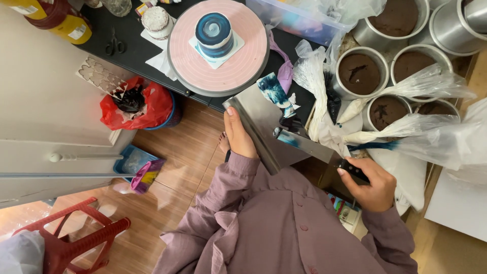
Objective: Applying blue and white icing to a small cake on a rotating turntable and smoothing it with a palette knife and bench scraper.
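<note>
We find the left hand clasping a steel scraper tilted below the turntable, presumably catching icing. The right hand grips a palette knife, drawing blue cream across. The cake sits centred on the turntable.

Cake — swirled blue and white; turntable pink; steel scraper — blue-smeared.
</note>
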